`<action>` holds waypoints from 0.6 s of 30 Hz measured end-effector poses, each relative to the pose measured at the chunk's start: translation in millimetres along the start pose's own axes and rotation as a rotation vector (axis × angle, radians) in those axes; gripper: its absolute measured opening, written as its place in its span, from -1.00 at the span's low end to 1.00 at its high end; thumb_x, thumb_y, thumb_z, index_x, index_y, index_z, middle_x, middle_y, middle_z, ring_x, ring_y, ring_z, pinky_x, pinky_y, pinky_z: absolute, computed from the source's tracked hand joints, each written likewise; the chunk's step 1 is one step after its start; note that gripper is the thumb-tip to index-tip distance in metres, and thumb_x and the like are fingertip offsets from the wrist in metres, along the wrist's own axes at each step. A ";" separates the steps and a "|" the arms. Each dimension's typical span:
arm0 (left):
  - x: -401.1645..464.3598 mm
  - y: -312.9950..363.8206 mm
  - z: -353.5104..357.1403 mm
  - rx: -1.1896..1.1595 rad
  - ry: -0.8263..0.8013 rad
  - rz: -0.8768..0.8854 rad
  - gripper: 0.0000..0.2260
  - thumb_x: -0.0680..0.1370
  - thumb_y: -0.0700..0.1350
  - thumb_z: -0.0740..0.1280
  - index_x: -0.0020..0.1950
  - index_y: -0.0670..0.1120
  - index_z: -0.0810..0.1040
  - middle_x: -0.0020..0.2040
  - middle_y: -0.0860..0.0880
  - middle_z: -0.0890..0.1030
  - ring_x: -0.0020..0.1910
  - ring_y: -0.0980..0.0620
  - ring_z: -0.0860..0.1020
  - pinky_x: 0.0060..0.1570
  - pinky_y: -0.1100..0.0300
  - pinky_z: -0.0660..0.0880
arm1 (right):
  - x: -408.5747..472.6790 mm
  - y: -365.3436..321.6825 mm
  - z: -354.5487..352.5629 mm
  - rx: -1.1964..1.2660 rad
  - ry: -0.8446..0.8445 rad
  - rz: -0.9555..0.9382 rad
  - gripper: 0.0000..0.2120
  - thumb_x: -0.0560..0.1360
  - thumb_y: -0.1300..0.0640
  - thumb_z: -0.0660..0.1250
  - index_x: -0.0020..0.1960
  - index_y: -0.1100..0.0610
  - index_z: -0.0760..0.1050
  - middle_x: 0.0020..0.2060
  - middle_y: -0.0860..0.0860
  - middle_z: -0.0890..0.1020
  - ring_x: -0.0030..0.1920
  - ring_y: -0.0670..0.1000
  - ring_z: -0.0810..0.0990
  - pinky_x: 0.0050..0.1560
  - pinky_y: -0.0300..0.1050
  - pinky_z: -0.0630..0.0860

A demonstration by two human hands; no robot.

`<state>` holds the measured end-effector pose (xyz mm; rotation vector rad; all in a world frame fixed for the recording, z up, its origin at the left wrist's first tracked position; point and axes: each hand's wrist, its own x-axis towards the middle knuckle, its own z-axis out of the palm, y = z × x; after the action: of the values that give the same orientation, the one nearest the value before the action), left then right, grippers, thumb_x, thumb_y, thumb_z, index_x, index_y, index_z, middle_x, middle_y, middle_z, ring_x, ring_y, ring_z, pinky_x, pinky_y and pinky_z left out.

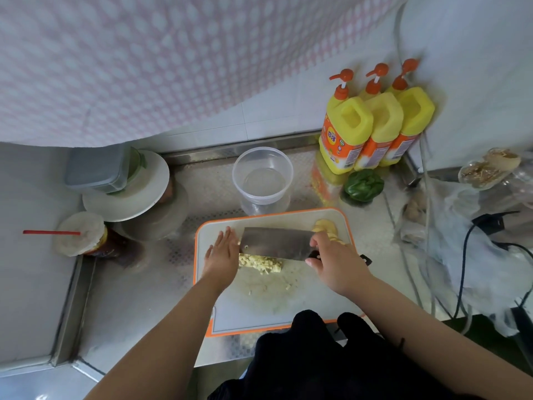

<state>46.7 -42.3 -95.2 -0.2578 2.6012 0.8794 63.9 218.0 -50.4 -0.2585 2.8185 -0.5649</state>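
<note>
Grips the cleaver (277, 242) by its dark handle with the right hand (331, 261), curled tight round it. Lays the left hand (222, 252) flat and spread straight against the blade's end at 9 o'clock. Sets the edge on diced yellow pieces (261, 262) mid cutting board (288, 307). Shows yellow slices (327, 226) at 2 o'clock on the board, a clear tub (262, 174) at 12 o'clock on the bench (138, 298), a green pepper (364, 184) at 1 o'clock.

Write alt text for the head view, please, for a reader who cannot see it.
A person's right hand grips a cleaver over chopped yellow pieces on a cutting board, while the flat left hand rests at the blade's far end. Behind stand a clear tub, a green pepper and three yellow bottles.
</note>
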 end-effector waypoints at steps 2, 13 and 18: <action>2.2 18.8 -5.3 -0.382 0.078 -0.220 -0.53 0.72 0.07 -0.06 0.57 -0.11 0.23 0.55 -0.08 0.28 0.53 -0.09 0.23 0.49 0.07 0.11 | -0.4 -2.2 2.3 0.047 0.024 0.006 -0.72 0.56 0.00 0.28 0.15 0.10 0.29 -0.07 0.00 0.57 -0.06 0.08 0.57 -0.06 -0.05 0.41; -17.7 53.1 -30.1 -1.665 0.064 -0.658 -0.51 0.71 0.05 0.09 0.54 -0.22 0.25 0.44 -0.26 0.42 0.47 -0.21 0.32 0.29 0.37 0.31 | -3.9 -34.1 29.3 0.317 0.013 -0.112 -0.84 0.54 0.10 0.33 0.08 0.13 0.51 -0.03 -0.03 0.58 -0.06 -0.04 0.55 -0.17 -0.33 0.34; -33.3 71.9 -38.4 -1.729 0.100 -0.723 -0.54 0.75 -0.11 -0.02 0.56 -0.36 0.04 0.52 -0.39 0.18 0.53 -0.30 0.08 0.36 0.18 0.17 | 0.7 -31.7 37.3 0.265 0.031 -0.111 -0.85 0.54 0.13 0.33 0.05 0.18 0.51 -0.06 -0.02 0.57 -0.10 -0.03 0.52 -0.25 -0.34 0.27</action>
<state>44.9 -7.6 -14.3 -1.4672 0.8689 2.3913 77.7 175.8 -71.2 -0.3578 2.7296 -0.9645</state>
